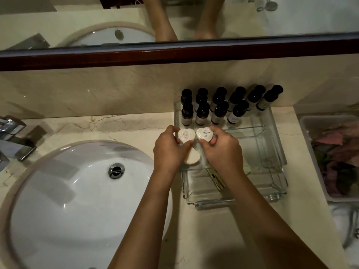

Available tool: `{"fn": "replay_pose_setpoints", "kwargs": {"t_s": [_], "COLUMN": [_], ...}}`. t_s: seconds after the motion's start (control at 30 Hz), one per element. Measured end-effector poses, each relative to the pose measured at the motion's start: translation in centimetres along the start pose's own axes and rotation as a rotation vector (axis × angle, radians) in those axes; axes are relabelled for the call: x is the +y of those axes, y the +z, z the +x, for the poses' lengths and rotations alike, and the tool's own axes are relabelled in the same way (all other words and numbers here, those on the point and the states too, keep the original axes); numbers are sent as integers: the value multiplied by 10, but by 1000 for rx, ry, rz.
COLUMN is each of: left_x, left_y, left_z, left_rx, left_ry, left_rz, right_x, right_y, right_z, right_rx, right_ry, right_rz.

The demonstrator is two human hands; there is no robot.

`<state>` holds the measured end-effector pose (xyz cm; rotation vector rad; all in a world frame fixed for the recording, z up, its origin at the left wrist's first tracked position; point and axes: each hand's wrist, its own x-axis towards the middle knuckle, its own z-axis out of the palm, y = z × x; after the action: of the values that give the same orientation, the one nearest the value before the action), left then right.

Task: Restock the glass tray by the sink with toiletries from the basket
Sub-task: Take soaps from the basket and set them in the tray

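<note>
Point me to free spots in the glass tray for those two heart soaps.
Bare glass on the glass tray's right half, between the bottles at the back and the near rim. The back row is crowded. Near-left holds a third soap and flat packets beneath the right hand; left hand alongside.

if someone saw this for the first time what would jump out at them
Two hands meet mid-frame, the left hand and right hand each holding a white heart-shaped soap at the near-left corner of the glass tray. Behind stand dark bottles in rows; the white sink fills the lower left.
</note>
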<state>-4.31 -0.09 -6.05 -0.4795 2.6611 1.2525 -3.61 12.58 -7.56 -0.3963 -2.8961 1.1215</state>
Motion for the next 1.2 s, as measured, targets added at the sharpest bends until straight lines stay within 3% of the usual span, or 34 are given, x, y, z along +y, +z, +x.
{"fn": "replay_pose_setpoints", "kwargs": {"t_s": [0.67, 0.8, 1.03, 1.2], "left_x": [-3, -4, -33, -38], "left_y": [1, -3, -12, -4], "left_z": [2, -3, -39, -49], "left_rx": [-5, 0, -99, -96], "left_ry": [-1, -4, 48, 145], "left_rz": [-31, -72, -120, -68], "right_x": [-8, -7, -3, -5], "right_y": [-8, -21, -18, -5], "right_z": [-4, -14, -46, -51], "right_rx": [-31, -33, -235, -244], "right_ry": [32, 110, 111, 54], "right_rz": [70, 121, 139, 127]}}
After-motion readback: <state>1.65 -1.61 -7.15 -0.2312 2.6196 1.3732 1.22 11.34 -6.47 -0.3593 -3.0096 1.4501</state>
